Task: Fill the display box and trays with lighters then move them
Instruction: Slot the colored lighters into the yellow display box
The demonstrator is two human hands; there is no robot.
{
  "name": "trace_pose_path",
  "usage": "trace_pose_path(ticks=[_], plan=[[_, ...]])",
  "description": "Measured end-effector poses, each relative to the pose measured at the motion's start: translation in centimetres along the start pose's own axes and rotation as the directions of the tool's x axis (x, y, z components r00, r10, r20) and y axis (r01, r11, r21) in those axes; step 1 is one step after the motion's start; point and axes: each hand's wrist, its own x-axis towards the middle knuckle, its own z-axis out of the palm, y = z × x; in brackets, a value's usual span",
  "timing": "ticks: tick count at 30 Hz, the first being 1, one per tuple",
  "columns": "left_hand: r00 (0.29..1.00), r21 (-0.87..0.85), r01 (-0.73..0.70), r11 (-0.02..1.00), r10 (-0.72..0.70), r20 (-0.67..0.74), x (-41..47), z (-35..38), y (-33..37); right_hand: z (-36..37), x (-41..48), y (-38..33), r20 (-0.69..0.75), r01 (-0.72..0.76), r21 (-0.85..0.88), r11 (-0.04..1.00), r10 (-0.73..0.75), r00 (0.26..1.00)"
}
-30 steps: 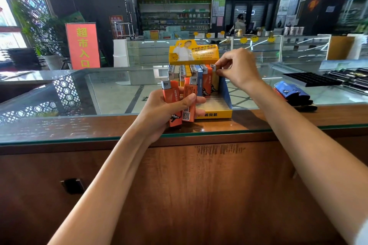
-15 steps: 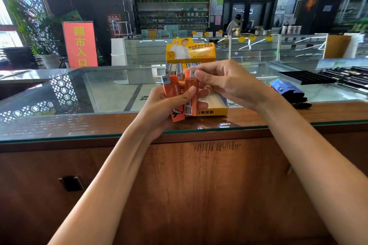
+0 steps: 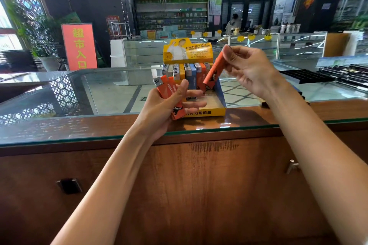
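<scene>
Over the counter (image 3: 79, 125), I held lighters in both hands at the box (image 3: 203, 113).
My left hand (image 3: 165, 109) gripped a few orange lighters (image 3: 169, 93), thumb curled across them, just left of the box front. My right hand (image 3: 251, 71) pinched a single lighter (image 3: 215, 71) by its top, tilted, its lower end above the box's right side, beside the upright rows (image 3: 185, 71). The box sat on the glass by the counter's near edge.

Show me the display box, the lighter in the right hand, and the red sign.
display box (image 3: 205, 113), head view, yellow front wall.
lighter (image 3: 214, 71), head view, orange body.
red sign (image 3: 79, 46), head view, centre.
</scene>
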Motion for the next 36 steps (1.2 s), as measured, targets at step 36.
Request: trace_pose_path(ticks=[36], plan=[[0.995, -0.011, -0.024, 1.000, 0.025, 0.098, -0.1, -0.5, 0.0, 2.6, 1.1, 2.6, -0.038, 0.142, -0.810, 0.568, -0.293, 0.955]])
